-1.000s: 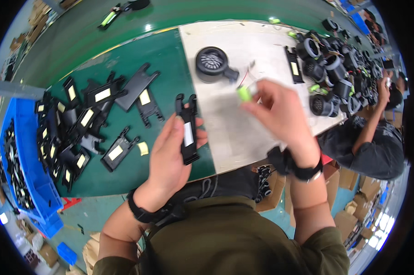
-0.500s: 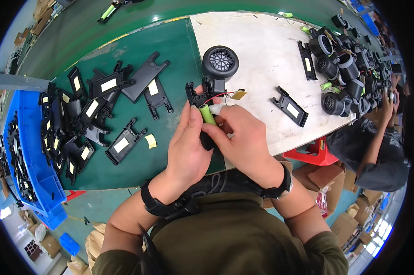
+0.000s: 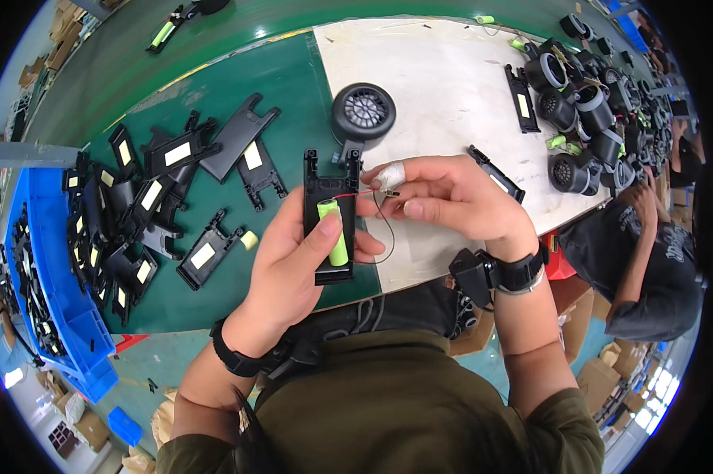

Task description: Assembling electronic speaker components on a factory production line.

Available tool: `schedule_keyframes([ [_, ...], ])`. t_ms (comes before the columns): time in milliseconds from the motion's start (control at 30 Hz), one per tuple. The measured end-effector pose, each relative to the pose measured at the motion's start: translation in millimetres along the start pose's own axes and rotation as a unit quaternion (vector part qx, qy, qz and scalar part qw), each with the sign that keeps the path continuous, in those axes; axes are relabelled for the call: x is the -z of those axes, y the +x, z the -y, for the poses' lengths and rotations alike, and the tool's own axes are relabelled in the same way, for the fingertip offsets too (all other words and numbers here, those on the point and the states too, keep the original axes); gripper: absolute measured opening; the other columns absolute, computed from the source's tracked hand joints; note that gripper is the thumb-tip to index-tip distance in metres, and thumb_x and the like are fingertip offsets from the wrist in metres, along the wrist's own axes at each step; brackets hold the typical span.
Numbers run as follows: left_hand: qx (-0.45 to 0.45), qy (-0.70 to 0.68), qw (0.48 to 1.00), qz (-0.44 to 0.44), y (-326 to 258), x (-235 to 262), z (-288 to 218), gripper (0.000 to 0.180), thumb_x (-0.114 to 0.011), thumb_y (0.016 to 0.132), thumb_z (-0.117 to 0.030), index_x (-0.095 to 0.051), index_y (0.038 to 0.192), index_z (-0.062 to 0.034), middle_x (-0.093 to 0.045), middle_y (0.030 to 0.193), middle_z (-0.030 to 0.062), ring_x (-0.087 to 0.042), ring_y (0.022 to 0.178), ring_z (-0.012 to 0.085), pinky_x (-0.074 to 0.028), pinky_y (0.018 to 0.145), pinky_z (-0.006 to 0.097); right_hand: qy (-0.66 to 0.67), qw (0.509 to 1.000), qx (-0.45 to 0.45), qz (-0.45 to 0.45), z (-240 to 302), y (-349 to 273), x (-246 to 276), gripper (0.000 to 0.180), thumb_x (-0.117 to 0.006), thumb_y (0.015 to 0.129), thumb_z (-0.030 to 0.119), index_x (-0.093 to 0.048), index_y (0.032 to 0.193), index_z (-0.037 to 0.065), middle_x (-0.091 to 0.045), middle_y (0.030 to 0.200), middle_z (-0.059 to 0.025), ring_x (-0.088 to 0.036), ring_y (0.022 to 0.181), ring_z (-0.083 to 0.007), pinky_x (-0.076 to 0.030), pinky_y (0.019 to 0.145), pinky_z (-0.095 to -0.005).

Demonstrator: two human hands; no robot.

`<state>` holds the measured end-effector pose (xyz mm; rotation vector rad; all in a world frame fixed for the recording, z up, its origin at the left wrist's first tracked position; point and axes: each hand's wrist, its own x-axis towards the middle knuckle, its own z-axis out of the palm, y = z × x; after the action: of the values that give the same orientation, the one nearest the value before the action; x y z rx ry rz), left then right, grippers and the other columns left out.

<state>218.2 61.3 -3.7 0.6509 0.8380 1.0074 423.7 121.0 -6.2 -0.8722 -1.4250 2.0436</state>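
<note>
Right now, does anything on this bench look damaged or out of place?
One oddity: a fingertip of the right hand is wrapped in white tape. Otherwise the black parts lie in a loose heap, none visibly broken.

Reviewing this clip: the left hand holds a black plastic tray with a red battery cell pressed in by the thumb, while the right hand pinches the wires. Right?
Not quite. In the head view the battery cell is light green, not red. The left hand holds the black plastic tray with its thumb on the cell, and the right hand pinches the wires.

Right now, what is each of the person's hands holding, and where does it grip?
The left hand cradles the black plastic frame from behind, thumb pressing the green battery. The right hand pinches the thin wires at their upper end.
</note>
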Motion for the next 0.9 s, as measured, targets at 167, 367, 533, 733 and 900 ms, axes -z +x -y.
schedule_keyframes([
  [167,-0.002,0.032,0.999,0.002,-7.3,9.4,-15.3,0.035,-0.048,0.089,-0.021,-0.042,0.112,0.0049,-0.057,0.101,0.0208,-0.063,0.071,0.0232,-0.052,0.061,0.03,-0.09,0.993,-0.03,0.071,3.5,6.2,0.4,0.014,-0.055,0.083,-0.001,-0.06,0.096,-0.004,-0.059,0.089,-0.0076,-0.06,0.076,-0.0125,-0.048,0.068,-0.0237],
  [367,0.044,0.109,0.993,0.005,-14.8,16.3,-31.1,0.034,-0.049,0.089,-0.015,-0.041,0.117,0.0027,-0.057,0.103,0.0144,-0.06,0.074,0.0168,-0.05,0.064,0.027,-0.338,0.936,0.096,-0.037,6.4,10.9,-36.8,0.015,-0.066,0.07,-0.001,-0.059,0.084,0.0,-0.053,0.078,-0.0055,-0.055,0.063,-0.0162,-0.043,0.053,-0.0282],
  [533,0.035,0.096,0.995,-0.003,-20.8,-0.8,-30.8,0.034,-0.048,0.092,-0.015,-0.039,0.122,-0.0001,-0.054,0.105,0.0075,-0.053,0.079,0.0097,-0.048,0.068,0.025,-0.537,0.747,0.237,-0.313,-2.1,11.4,-55.6,0.019,-0.067,0.063,-0.002,-0.055,0.076,0.005,-0.049,0.077,-0.0064,-0.055,0.064,-0.0239,-0.045,0.051,-0.0319],
  [733,0.027,0.133,0.99,-0.04,-10.1,-2.3,-23.9,0.032,-0.048,0.091,-0.018,-0.042,0.115,0.002,-0.056,0.104,0.013,-0.059,0.08,0.0158,-0.051,0.064,0.027,-0.442,0.812,0.255,-0.284,-2.5,5.5,-50.3,0.023,-0.066,0.062,-0.006,-0.057,0.081,0.004,-0.053,0.083,-0.0071,-0.056,0.067,-0.0253,-0.047,0.057,-0.0322],
  [900,0.04,0.137,0.988,-0.061,-8.7,-11.9,-21.5,0.033,-0.049,0.091,-0.019,-0.042,0.115,0.0013,-0.057,0.104,0.0125,-0.061,0.084,0.0179,-0.051,0.063,0.027,-0.59,0.67,0.308,-0.33,-2.3,2.0,-46.2,0.021,-0.066,0.062,-0.008,-0.058,0.079,0.001,-0.057,0.078,-0.0095,-0.056,0.064,-0.0249,-0.045,0.054,-0.0298],
])
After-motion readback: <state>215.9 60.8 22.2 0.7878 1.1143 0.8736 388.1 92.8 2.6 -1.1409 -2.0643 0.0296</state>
